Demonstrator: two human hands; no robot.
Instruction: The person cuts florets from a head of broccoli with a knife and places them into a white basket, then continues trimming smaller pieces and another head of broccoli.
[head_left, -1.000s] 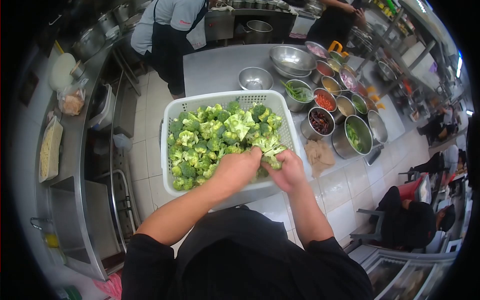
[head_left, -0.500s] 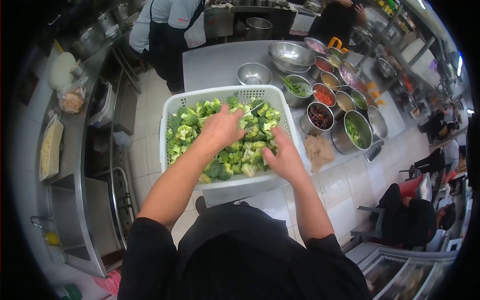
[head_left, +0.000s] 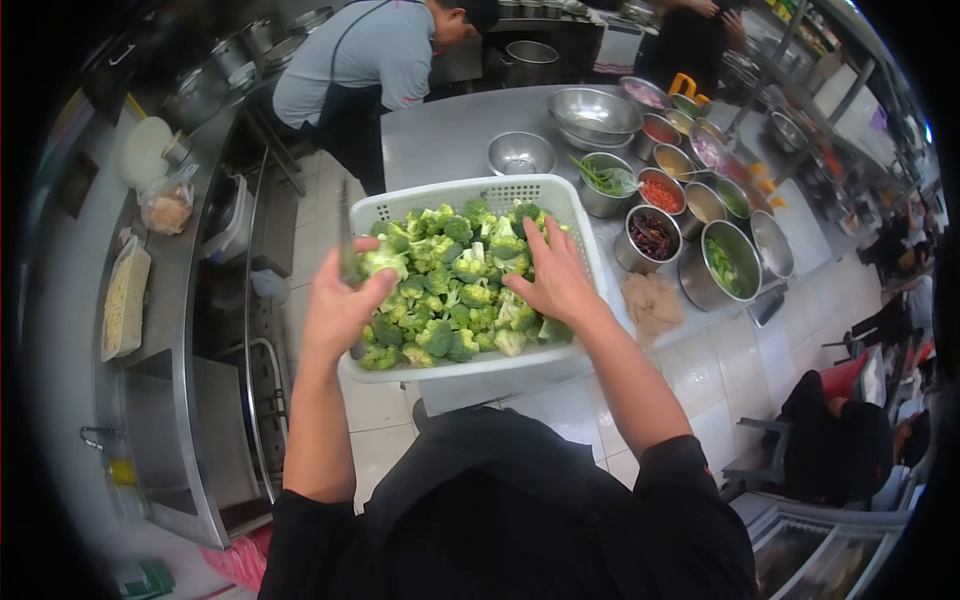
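A white plastic basket (head_left: 470, 366) full of cut broccoli florets (head_left: 440, 290) is in front of me. At its left rim, my left hand (head_left: 340, 300) is closed on a knife (head_left: 347, 230), whose blurred blade points up and away. A light green broccoli floret (head_left: 385, 258) lies between the thumb and fingers of that same hand. On the right side of the basket, my right hand (head_left: 556, 272) rests on the broccoli with fingers spread, and nothing shows in its grip.
Beyond the basket is a steel table (head_left: 440, 130) with steel bowls (head_left: 594, 115) and several pots of chopped vegetables (head_left: 662, 192). A brown cloth (head_left: 652, 303) lies right of the basket. A person (head_left: 355, 70) leans over the far left. A steel counter and sink (head_left: 160, 430) run along the left.
My left hand has moved left with the knife, from over the broccoli to the basket's left side, and now has a floret. My right hand still lies over the right side. The person opposite has bent forward.
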